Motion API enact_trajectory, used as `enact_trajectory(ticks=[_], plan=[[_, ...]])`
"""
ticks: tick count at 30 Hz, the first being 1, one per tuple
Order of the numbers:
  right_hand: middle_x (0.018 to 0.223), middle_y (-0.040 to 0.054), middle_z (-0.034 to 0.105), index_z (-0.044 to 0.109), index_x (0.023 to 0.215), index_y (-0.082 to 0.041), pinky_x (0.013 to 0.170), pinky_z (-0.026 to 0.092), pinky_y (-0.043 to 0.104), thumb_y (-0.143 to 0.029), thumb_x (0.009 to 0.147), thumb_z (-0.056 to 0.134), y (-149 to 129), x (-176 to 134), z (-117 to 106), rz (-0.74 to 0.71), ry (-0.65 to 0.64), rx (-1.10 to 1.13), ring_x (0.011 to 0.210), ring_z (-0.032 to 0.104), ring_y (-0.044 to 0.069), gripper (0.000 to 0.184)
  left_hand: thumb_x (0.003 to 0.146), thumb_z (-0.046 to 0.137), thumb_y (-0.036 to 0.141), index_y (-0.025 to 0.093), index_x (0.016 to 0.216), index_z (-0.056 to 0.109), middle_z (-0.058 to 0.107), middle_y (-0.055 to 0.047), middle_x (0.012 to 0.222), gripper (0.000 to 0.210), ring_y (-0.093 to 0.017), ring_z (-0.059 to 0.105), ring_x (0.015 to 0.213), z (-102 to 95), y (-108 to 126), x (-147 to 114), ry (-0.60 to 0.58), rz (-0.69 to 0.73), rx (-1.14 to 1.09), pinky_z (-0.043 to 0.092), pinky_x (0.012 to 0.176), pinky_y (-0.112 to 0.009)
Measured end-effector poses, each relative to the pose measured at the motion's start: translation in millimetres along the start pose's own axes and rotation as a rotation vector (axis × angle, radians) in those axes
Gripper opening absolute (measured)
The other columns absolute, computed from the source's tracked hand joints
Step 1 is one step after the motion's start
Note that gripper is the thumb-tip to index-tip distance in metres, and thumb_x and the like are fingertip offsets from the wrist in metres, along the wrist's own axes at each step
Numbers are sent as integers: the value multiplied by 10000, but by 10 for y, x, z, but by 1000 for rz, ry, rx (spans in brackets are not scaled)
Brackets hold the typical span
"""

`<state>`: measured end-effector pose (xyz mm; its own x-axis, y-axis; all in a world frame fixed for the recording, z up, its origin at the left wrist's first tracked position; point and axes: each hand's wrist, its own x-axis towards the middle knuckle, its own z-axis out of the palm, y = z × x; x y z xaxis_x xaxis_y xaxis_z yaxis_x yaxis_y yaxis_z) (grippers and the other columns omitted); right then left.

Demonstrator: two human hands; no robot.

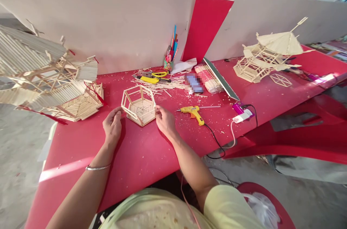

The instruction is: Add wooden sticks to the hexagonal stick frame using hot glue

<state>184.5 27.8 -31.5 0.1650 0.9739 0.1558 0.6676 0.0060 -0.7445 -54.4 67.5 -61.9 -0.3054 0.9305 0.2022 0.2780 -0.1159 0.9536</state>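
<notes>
Wooden hexagonal stick frame (138, 106), hands (112, 125) touching both sides, no legible writing

Red table (151, 156): hexagonal stick frame (138, 105), glue gun (193, 112), yellow cutter (148, 79), loose sticks (173, 83), pen cup (168, 64), stick bundles (208, 79), two stick models (267, 57) (54, 77), charger (242, 116), scattered chips.

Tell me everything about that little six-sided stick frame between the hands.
The frame is a small hexagonal basket of pale thin wooden sticks. Its floor is sticks laid in nested hexagons; short posts at the corners carry an open top rim. It sits tilted on the red table. The left hand touches its left corner and the right hand its right edge. Wood crumbs lie around it.
</notes>
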Motion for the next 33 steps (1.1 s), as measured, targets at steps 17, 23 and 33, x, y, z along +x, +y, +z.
enact_trajectory(ticks=[17, 23, 33], plan=[[1215, 37, 717, 622, 1326, -262, 881, 529, 281, -80, 837, 503, 2, -14, 4, 10, 141, 44, 1019, 687, 178, 535, 890, 622, 446, 169, 1144, 790, 778, -99, 1117, 412, -225, 711, 956, 23, -52, 17, 8, -57, -79, 572, 803, -294], [1073, 3, 780, 757, 1026, -266, 918, 526, 272, -98, 887, 510, 25, -14, 55, -87, 38, 43, 1013, 709, 176, 329, 904, 614, 431, 169, 1144, 790, 780, -93, 1113, 397, -219, 719, 960, 11, 7, -6, 6, -36, -80, 577, 805, -285], [1061, -24, 796, 770, 990, -274, 923, 548, 254, -79, 858, 536, -60, -70, 90, -184, -103, 83, 998, 729, 165, 333, 904, 603, 422, 164, 1140, 788, 784, -78, 1108, 396, -212, 721, 969, 10, 24, -12, -15, -36, -78, 584, 805, -267]])
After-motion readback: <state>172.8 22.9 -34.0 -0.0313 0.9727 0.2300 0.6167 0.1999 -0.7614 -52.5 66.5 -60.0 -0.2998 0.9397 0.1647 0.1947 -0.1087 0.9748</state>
